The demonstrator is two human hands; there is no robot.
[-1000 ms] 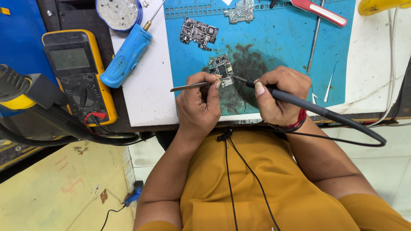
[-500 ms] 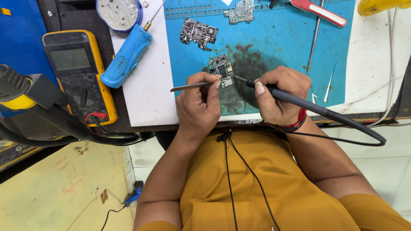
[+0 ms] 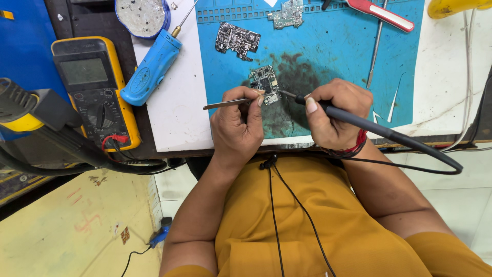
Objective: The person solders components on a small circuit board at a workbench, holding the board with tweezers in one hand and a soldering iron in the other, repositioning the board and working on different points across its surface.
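Soldering looks under way: left hand (image 3: pixel 237 123) pinches thin metal tweezers (image 3: pixel 225 103) on the small green circuit board (image 3: pixel 265 83); right hand (image 3: pixel 335 113) grips the black soldering iron (image 3: pixel 379 132), tip touching it.

Yellow multimeter (image 3: pixel 95 90) at left: grey rectangular screen (image 3: pixel 84 71). Blue tool (image 3: pixel 151 66): oval label (image 3: pixel 139 82).

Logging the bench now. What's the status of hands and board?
Left hand pinching tweezers at small circuit board. Right hand gripping soldering iron, tip at board edge. Nothing blocking on blue mat.
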